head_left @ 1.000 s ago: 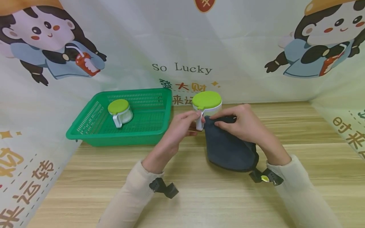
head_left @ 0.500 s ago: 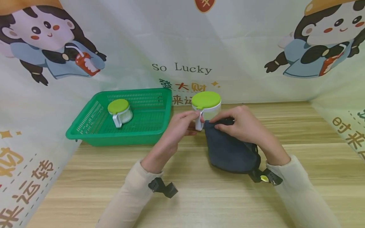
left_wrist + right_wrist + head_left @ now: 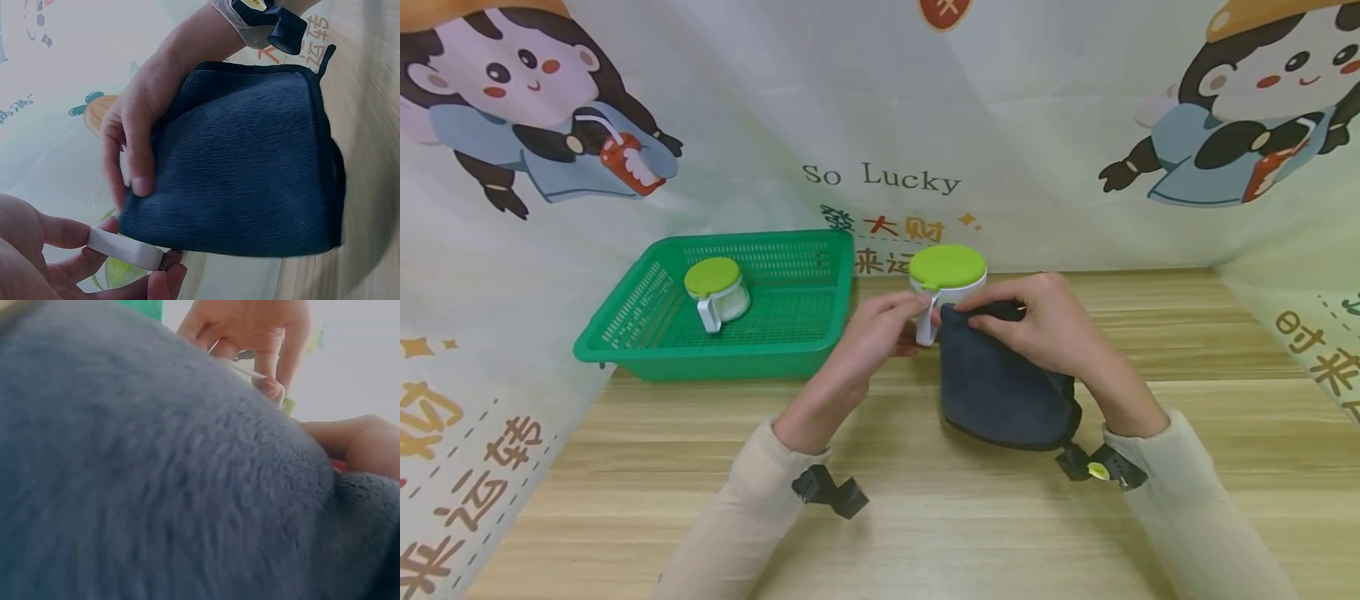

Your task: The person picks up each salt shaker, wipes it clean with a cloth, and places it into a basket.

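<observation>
My left hand (image 3: 876,329) grips the white handle (image 3: 927,323) of a clear seasoning jar with a green lid (image 3: 948,267), right of the basket. Between thumb and fingers, my right hand (image 3: 1051,329) pinches the upper edge of a dark blue cloth (image 3: 1000,387). The cloth hangs down, folded, in front of the jar's lower part and hides it. Whether the jar's base touches the table cannot be seen. In the left wrist view the cloth (image 3: 244,162) hangs close beside the handle (image 3: 128,251). Fuzzy cloth (image 3: 156,462) fills most of the right wrist view.
A green plastic basket (image 3: 730,367) stands at the back left of the wooden table (image 3: 880,533). Inside it sits a second jar with a green lid (image 3: 712,277). A printed curtain (image 3: 880,100) closes off the back and sides.
Over the last second the cloth dips slightly, then rises again against the jar with my right hand. The jar shifts and tilts a little, while my left hand keeps its grip on the handle.
</observation>
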Action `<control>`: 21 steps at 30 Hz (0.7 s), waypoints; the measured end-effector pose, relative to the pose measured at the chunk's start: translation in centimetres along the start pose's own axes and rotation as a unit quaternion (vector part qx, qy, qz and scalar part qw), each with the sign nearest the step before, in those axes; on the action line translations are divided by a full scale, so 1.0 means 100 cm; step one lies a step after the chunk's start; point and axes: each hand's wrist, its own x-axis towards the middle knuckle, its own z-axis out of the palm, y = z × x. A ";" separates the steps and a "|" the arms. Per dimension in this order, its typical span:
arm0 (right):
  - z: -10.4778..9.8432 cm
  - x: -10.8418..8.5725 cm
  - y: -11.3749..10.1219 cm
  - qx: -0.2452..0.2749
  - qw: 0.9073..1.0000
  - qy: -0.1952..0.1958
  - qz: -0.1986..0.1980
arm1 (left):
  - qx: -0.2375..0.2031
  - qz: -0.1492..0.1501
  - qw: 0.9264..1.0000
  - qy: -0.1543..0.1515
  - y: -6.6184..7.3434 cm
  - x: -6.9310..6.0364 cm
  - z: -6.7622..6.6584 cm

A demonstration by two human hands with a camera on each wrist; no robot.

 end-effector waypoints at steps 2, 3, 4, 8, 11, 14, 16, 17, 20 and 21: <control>0.001 0.001 0.001 -0.011 1.000 -0.028 0.002 | -0.005 -0.001 1.000 0.000 0.000 -0.001 0.000; 0.002 0.001 0.001 -0.016 0.999 -0.041 0.001 | -0.007 -0.001 1.000 0.000 0.000 -0.001 0.000; 0.002 0.002 0.002 -0.022 0.998 -0.053 0.001 | -0.009 -0.002 1.000 0.000 0.000 -0.002 0.000; 0.003 0.002 0.003 -0.022 0.998 -0.062 -0.010 | -0.013 -0.003 1.000 0.002 0.000 -0.002 0.000; 0.003 0.002 0.003 -0.008 0.999 -0.041 -0.010 | -0.012 -0.003 1.000 0.002 -0.001 -0.002 0.000; 0.002 0.001 0.003 0.011 1.000 -0.003 -0.014 | -0.010 -0.002 1.000 0.002 -0.001 -0.001 0.001; 0.001 0.001 0.002 0.017 0.999 0.021 -0.016 | -0.008 -0.003 1.000 0.003 -0.001 0.000 0.002; 0.001 0.001 0.002 0.019 0.999 0.031 -0.018 | -0.008 -0.003 1.000 0.003 -0.001 0.000 0.002; 0.001 0.001 0.002 0.020 0.999 0.045 -0.022 | -0.008 -0.003 1.000 0.003 -0.001 0.001 0.002; 0.001 0.001 0.002 0.019 0.999 0.044 -0.021 | -0.008 -0.003 1.000 0.003 -0.001 0.001 0.002</control>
